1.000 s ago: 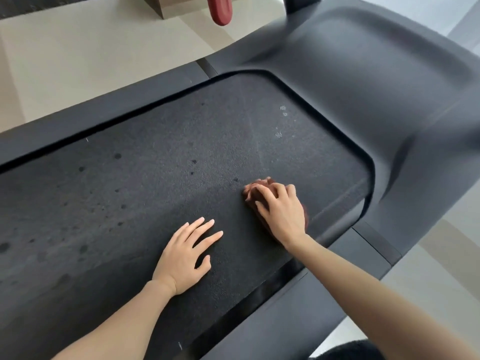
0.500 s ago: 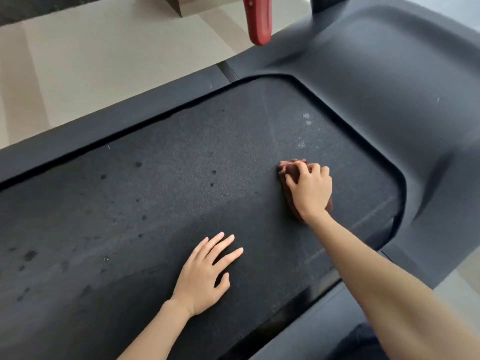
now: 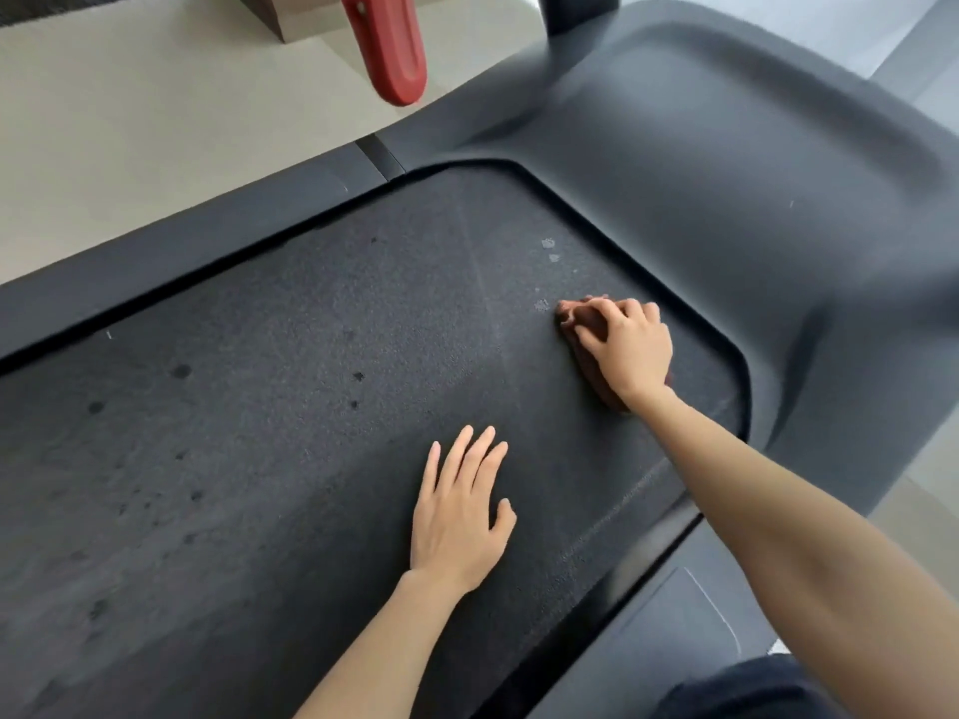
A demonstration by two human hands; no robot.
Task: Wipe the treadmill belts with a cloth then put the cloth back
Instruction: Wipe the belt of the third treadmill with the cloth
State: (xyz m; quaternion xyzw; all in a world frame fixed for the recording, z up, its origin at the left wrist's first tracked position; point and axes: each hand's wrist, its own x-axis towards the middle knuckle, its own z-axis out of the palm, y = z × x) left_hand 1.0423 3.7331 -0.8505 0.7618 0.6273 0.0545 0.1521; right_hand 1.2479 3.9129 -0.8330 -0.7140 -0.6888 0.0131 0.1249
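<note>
A dark, spotted treadmill belt (image 3: 311, 407) fills the view. Mid-wipe, the right hand (image 3: 630, 350) clutches a brown cloth (image 3: 589, 324); the left hand (image 3: 459, 516) lies flat, released. Next, likely sweep over the pale marks (image 3: 547, 246).

Pale beige floor (image 3: 155, 121), evenly lit, with a tan block (image 3: 301, 15) on it.

Our left hand (image 3: 459, 516) lies flat, palm down, on the belt (image 3: 259, 407). Its fingers (image 3: 477, 454) are straight and slightly spread, thumb out to the right. The left forearm (image 3: 373, 651) is bare and enters from the bottom edge. Our right hand (image 3: 630, 350) is further forward, palm down, knuckles raised, fingers curled over a wadded brown cloth (image 3: 589, 324) and pressing it down. The right forearm (image 3: 778, 521) is bare and stretched out from the lower right corner. The hands are well apart.
</note>
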